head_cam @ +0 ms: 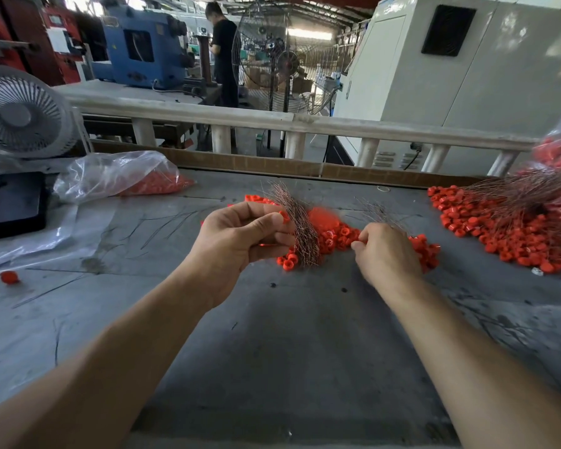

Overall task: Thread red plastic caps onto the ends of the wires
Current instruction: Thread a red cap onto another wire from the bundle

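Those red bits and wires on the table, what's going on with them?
A person is fitting small red plastic caps onto thin wires. The left hand grips a bundle of wires and pinches a red cap at its fingertips. The right hand reaches into the loose pile of caps on the grey table; what its curled fingers hold is hidden. A heap of capped wires lies to the right.

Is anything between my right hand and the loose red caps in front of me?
Nothing visible stands in the way. The right hand already rests on the pile of red caps, fingers curled at its edge. The left hand holds the wire bundle off to the side.
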`<state>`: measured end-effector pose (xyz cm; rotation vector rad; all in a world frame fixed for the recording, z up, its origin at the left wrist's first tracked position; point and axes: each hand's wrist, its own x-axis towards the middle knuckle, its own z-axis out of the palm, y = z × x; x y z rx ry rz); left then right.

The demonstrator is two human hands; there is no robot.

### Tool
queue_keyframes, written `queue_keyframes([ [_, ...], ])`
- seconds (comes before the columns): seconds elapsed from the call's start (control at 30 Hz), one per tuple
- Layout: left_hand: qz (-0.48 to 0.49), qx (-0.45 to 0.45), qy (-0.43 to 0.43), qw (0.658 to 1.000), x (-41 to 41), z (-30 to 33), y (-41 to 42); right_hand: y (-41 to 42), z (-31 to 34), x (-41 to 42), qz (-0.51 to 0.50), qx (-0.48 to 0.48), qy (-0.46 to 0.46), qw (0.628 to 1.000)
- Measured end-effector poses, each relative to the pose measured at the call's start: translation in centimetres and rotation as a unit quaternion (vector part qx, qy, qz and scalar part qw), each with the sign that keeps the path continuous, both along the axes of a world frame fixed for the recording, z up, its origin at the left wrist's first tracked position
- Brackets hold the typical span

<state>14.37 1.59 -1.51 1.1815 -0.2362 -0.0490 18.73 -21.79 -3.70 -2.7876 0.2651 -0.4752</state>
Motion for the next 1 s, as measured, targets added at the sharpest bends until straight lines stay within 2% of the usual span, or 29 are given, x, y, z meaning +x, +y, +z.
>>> queue_keyframes([
  [0.27, 0.002, 0.023, 0.008, 1.000, -0.1, -0.2, -0.1, -0.6, 0.1, -0.2, 0.018, 0.066, -0.008, 0.998],
  [0.33, 0.002, 0.033, 0.006, 0.999, 0.0, -0.3, -0.2, -0.5, 0.4, -0.5, 0.027, 0.110, -0.023, 0.993],
  [0.4, 0.000, 0.036, 0.005, 0.999, 0.0, -0.4, -0.3, 0.0, 0.9, -1.1, 0.071, 0.221, -0.037, 0.972],
  [0.47, -0.001, 0.041, 0.002, 0.999, 0.0, -0.5, -0.4, 0.8, 1.5, -1.9, 0.148, 0.336, -0.050, 0.929],
  [0.53, -0.001, 0.047, -0.002, 0.999, -0.1, -0.5, -0.4, 1.5, 2.2, -2.6, 0.205, 0.397, -0.054, 0.893],
  [0.77, -0.005, 0.051, -0.005, 0.999, -0.2, -0.5, -0.6, 3.2, 3.0, -3.7, 0.258, 0.502, -0.058, 0.824],
  [1.0, -0.007, 0.057, -0.012, 0.998, -0.2, -0.6, -0.7, 3.9, 2.8, -4.1, 0.308, 0.499, -0.063, 0.807],
])
